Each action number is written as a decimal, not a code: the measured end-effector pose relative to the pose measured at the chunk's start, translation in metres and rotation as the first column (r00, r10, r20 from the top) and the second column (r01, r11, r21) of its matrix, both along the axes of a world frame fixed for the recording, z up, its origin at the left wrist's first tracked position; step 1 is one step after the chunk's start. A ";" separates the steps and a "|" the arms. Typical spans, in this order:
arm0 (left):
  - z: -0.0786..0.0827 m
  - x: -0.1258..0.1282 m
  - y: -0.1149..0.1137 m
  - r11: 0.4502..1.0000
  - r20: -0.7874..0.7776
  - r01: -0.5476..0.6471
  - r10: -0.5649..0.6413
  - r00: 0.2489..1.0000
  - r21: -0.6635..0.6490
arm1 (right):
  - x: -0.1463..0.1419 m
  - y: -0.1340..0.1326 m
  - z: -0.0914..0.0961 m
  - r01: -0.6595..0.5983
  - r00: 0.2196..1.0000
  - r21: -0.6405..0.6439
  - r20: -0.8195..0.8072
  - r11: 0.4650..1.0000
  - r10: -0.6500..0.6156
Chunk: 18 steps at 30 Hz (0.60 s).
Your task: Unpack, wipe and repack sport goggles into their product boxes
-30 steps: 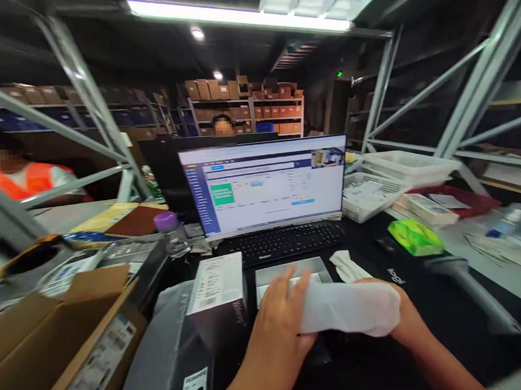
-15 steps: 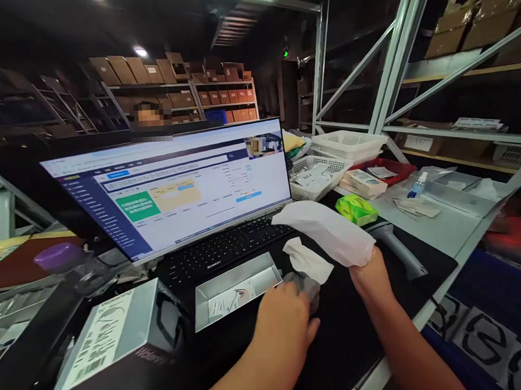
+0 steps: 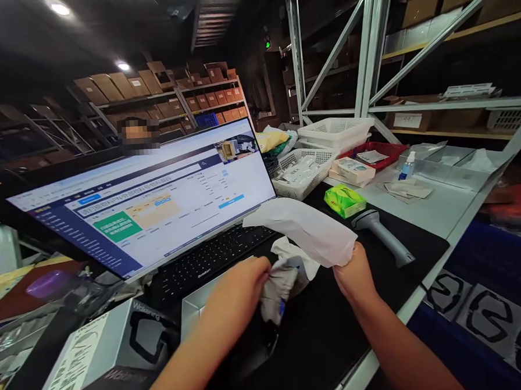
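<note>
My right hand (image 3: 356,271) is closed on the lower end of a white plastic bag (image 3: 303,229), which juts up and left above the black desk mat (image 3: 338,336). My left hand (image 3: 237,289) is closed on a crumpled grey cloth (image 3: 279,287) lifted just off the mat, next to a crumpled white tissue (image 3: 290,253). Under my left hand, in front of the black keyboard (image 3: 203,263), lies an open grey box tray (image 3: 191,303). A monitor (image 3: 143,204) with a lit web page stands behind the keyboard.
A grey boxed product (image 3: 90,361) sits at the lower left. A barcode scanner (image 3: 382,235) and a green pack (image 3: 344,200) lie right of the keyboard. White baskets (image 3: 323,148) and a red tray (image 3: 383,153) stand behind. Metal shelf posts (image 3: 369,49) rise at right. Another person sits behind the monitor.
The view swung right. My right hand lifted the white bag off the mat; my left hand left it, then picked the grey cloth up from the mat.
</note>
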<state>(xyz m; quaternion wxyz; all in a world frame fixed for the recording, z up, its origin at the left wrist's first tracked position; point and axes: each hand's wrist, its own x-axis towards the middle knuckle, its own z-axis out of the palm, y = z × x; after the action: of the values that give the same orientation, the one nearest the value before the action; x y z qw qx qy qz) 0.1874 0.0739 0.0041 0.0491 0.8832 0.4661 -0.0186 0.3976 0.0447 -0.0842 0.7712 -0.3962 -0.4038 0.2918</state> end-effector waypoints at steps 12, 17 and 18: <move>0.015 -0.094 -0.037 0.998 0.165 -0.059 0.061 0.984 -0.017 | -0.008 -0.004 -0.008 -0.040 0.999 -0.083 0.019 0.996 0.042; -0.029 -0.092 -0.055 0.960 0.274 -0.271 0.244 0.930 0.068 | -0.010 0.003 -0.018 -0.060 0.998 -0.110 0.016 0.992 0.062; -0.036 -0.093 -0.061 0.942 0.306 -0.323 0.281 0.910 0.094 | -0.010 0.004 -0.019 -0.064 0.998 -0.111 0.019 0.992 0.067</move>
<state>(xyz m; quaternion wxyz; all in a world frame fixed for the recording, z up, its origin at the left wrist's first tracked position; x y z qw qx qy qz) 0.0942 0.0133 -0.0318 0.0555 0.7947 0.5853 0.1512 0.3877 0.0486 -0.1031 0.7337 -0.4279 -0.4084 0.3344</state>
